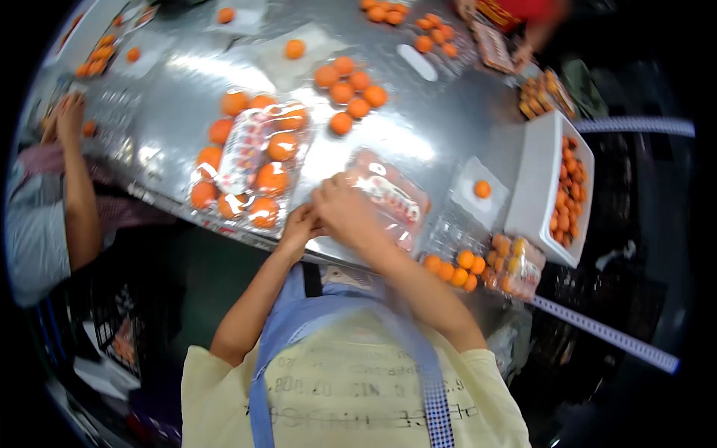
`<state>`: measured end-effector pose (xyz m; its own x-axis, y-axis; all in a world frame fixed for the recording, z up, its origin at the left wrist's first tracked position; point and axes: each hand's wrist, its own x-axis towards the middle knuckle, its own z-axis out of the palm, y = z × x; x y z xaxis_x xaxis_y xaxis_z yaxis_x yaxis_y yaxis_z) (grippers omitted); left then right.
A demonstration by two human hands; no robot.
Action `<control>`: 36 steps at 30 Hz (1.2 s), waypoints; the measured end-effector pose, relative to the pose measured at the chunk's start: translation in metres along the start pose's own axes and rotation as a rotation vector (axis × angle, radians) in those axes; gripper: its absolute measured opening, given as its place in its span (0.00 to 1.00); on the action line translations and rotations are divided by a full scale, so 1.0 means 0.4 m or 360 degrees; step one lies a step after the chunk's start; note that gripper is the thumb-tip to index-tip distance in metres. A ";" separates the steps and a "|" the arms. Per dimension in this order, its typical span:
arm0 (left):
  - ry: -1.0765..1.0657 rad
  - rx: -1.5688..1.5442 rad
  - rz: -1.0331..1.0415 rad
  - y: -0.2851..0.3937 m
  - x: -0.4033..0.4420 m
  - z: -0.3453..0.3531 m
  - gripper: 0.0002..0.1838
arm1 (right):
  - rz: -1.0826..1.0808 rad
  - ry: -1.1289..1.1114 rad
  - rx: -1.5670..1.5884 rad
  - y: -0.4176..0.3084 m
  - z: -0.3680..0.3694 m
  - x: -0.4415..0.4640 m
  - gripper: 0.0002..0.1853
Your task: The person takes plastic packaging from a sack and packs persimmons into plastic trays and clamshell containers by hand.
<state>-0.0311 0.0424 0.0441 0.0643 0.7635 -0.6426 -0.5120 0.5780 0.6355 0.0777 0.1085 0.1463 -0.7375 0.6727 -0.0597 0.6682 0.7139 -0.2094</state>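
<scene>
My left hand (pixel 300 228) and my right hand (pixel 341 205) meet over the near edge of the metal table. The fingers of both are curled together; whatever is between them is hidden or too small to name. Just right of my right hand lies a stack of clear plastic bags with red and white print (pixel 388 196). Left of my hands is a clear printed bag (pixel 246 160) with several oranges, and a loose orange (pixel 272 179) shows at its right side. Beyond my hands sits a group of oranges (pixel 342 92).
At right stands a white foam box (pixel 535 183) of small oranges, with a filled bag (pixel 515 267) before it. One orange (pixel 482 189) rests on a white sheet (pixel 464 200). A co-worker's hands (pixel 69 116) are at left; another person's hand (pixel 523 56) is at the far right.
</scene>
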 end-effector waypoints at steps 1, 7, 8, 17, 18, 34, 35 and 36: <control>-0.0027 0.0001 -0.0003 0.003 -0.001 0.007 0.13 | -0.0025 0.0051 -0.0026 0.002 0.017 -0.007 0.15; -0.0020 0.0370 0.0197 -0.030 0.027 -0.016 0.17 | -0.0023 0.0306 0.0045 -0.003 0.100 -0.029 0.09; -0.0004 0.0358 0.0243 -0.027 0.027 -0.006 0.12 | -0.0019 0.0369 0.0074 0.006 0.073 -0.035 0.09; 0.0177 0.0616 0.0261 -0.025 0.026 0.009 0.03 | 0.0399 0.0929 0.0388 0.184 -0.208 -0.066 0.14; 0.0168 0.0636 0.0253 -0.028 0.027 0.000 0.03 | 0.0412 0.0993 0.0342 0.216 -0.218 -0.068 0.13; -0.0128 0.1025 -0.0146 -0.013 -0.082 -0.013 0.04 | 0.0709 0.0598 -0.0009 0.516 -0.068 0.052 0.10; -0.0139 0.1122 -0.0136 -0.006 -0.082 -0.011 0.05 | 0.0732 0.0570 -0.0024 0.521 -0.065 0.055 0.11; -0.0113 0.1299 -0.0127 0.013 -0.086 0.003 0.05 | 0.0757 0.0542 -0.0039 0.525 -0.060 0.057 0.11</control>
<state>-0.0349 0.0195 0.0701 0.1420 0.7117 -0.6880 0.2789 0.6381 0.7176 0.2036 0.2786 0.1245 -0.2855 0.9420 0.1765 0.9232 0.3197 -0.2132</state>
